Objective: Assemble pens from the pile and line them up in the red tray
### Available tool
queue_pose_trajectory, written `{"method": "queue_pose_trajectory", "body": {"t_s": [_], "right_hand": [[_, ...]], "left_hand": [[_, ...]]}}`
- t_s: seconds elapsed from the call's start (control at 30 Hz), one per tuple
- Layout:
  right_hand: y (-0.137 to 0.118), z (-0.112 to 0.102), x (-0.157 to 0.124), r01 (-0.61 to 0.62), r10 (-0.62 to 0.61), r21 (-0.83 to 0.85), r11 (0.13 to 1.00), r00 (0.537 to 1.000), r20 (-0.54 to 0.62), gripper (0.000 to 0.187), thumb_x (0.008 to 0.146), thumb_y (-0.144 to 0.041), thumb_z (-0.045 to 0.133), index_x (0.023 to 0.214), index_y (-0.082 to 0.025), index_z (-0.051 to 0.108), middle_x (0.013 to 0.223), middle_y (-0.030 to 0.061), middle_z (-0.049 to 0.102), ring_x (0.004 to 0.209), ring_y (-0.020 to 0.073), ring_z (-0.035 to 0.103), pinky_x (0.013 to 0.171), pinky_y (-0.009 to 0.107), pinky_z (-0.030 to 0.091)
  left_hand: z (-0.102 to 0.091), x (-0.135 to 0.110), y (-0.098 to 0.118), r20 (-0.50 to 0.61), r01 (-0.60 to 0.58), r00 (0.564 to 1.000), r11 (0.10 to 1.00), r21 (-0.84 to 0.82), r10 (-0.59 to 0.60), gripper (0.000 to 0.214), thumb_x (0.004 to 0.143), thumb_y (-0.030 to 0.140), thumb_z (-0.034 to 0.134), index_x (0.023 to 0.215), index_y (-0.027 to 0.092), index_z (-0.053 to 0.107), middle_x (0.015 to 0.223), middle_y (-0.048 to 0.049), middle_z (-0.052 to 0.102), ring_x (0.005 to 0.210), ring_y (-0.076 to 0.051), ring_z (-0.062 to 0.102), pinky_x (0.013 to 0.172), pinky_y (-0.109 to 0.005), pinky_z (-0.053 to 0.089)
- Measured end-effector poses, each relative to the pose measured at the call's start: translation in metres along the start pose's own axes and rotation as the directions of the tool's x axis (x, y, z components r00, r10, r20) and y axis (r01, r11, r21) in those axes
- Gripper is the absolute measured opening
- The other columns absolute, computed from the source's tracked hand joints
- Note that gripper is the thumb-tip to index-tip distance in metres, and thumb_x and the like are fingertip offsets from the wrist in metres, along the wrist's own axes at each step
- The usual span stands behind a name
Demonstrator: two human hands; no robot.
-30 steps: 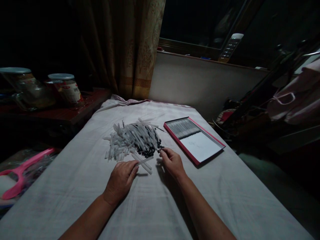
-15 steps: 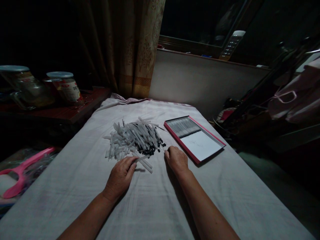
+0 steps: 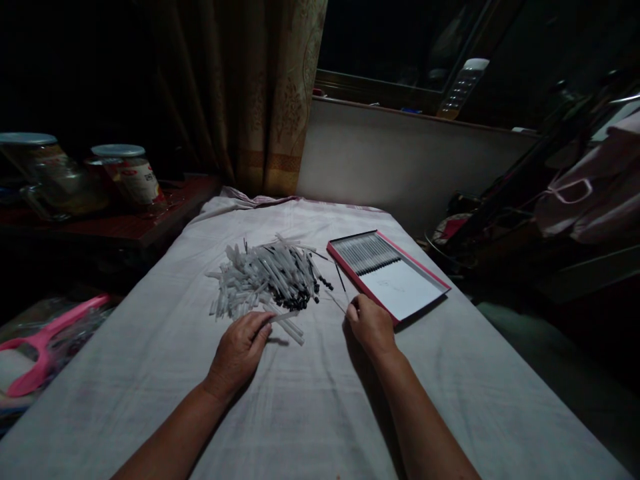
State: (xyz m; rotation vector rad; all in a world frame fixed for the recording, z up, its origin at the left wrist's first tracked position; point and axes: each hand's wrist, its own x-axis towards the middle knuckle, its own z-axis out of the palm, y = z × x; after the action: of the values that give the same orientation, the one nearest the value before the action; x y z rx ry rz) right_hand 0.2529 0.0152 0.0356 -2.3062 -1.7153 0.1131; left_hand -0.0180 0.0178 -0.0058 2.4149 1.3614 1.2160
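A pile of pen parts (image 3: 270, 270), clear tubes and caps with black ends, lies in the middle of the white cloth. At the pile's near edge my left hand (image 3: 240, 343) is closed on a clear pen barrel (image 3: 286, 316) that points right. Other clear tubes (image 3: 294, 332) lie just beyond its fingertips. My right hand (image 3: 371, 323) pinches a thin pen refill (image 3: 341, 277), dark along its far part, which slants away from the fingers. To its right is a shallow red box (image 3: 373, 295), with a row of pens (image 3: 367, 252) across its far half and white paper (image 3: 403, 288) showing in front.
Lidded jars (image 3: 127, 177) stand on a dark red table (image 3: 165, 223) at the left. A pink plastic handle (image 3: 47, 337) is beside the cloth's left edge. Behind are a patterned curtain (image 3: 280, 100) and a bottle (image 3: 463, 87) on the windowsill.
My right hand has moved right, away from the pile and towards the box, and a dark refill now stands out from its fingers. My left hand has barely shifted.
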Motion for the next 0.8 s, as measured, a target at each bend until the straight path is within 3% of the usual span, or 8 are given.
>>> {"method": "queue_pose_trajectory", "body": {"t_s": [0.1,0.2,0.27,0.37,0.47,0.8], "right_hand": [[0.011,0.004,-0.006,0.031,-0.009,0.392,0.919,0.998,-0.057,0.018,0.084,-0.026,0.053,0.082,-0.017,0.068,0.079,0.0078,0.071,0.073,0.0212,0.065,0.069,0.031,0.044],[0.015,0.004,-0.01,0.051,0.049,0.777,0.628,0.993,-0.105,0.023,0.075,-0.037,0.059,0.082,-0.018,0.069,0.074,0.0047,0.068,0.067,0.0182,0.06,0.063,0.029,0.045],[0.013,0.0,-0.011,0.021,0.112,0.898,0.44,0.991,-0.078,0.029,0.069,-0.042,0.065,0.083,-0.017,0.071,0.064,0.0011,0.062,0.058,0.0152,0.054,0.055,0.027,0.041],[0.01,-0.007,-0.013,-0.045,0.124,0.96,0.277,0.992,0.01,0.029,0.064,-0.043,0.069,0.079,-0.017,0.07,0.051,-0.0045,0.049,0.048,0.0108,0.041,0.046,0.024,0.032],[0.007,-0.01,-0.014,-0.068,0.075,0.964,0.257,0.996,0.05,0.026,0.063,-0.041,0.07,0.074,-0.017,0.069,0.047,-0.0058,0.045,0.046,0.0092,0.036,0.045,0.023,0.027],[0.01,-0.006,-0.017,-0.014,-0.02,0.917,0.398,0.999,0.024,0.025,0.067,-0.042,0.068,0.072,-0.017,0.07,0.053,-0.0034,0.048,0.051,0.0109,0.04,0.049,0.025,0.032]], "left_hand": [[-0.001,0.0,-0.003,-0.02,-0.013,1.0,1.0,-0.001,0.013,0.026,0.096,0.029,0.048,0.109,0.02,0.068,0.1,-0.0064,0.074,0.092,-0.021,0.069,0.082,-0.034,0.056],[-0.002,0.0,-0.006,-0.029,0.01,1.0,1.0,-0.002,-0.01,0.025,0.095,0.027,0.049,0.111,0.021,0.068,0.102,-0.0063,0.074,0.095,-0.022,0.068,0.084,-0.036,0.055],[-0.003,0.0,-0.008,-0.027,0.027,0.999,1.0,-0.005,-0.027,0.025,0.094,0.027,0.05,0.11,0.021,0.068,0.102,-0.0058,0.074,0.096,-0.022,0.068,0.084,-0.038,0.054],[-0.004,0.0,-0.009,-0.025,0.039,0.999,0.999,-0.014,-0.04,0.024,0.094,0.027,0.05,0.109,0.022,0.068,0.102,-0.0055,0.074,0.096,-0.022,0.067,0.085,-0.038,0.054],[-0.004,0.0,-0.009,-0.029,0.04,0.999,0.999,-0.016,-0.04,0.024,0.094,0.027,0.05,0.109,0.022,0.068,0.102,-0.0058,0.074,0.096,-0.022,0.067,0.085,-0.037,0.053],[-0.003,0.0,-0.008,-0.025,0.041,0.999,0.999,0.026,-0.04,0.024,0.094,0.027,0.049,0.11,0.023,0.068,0.102,-0.0053,0.073,0.096,-0.022,0.066,0.085,-0.036,0.052]]}}
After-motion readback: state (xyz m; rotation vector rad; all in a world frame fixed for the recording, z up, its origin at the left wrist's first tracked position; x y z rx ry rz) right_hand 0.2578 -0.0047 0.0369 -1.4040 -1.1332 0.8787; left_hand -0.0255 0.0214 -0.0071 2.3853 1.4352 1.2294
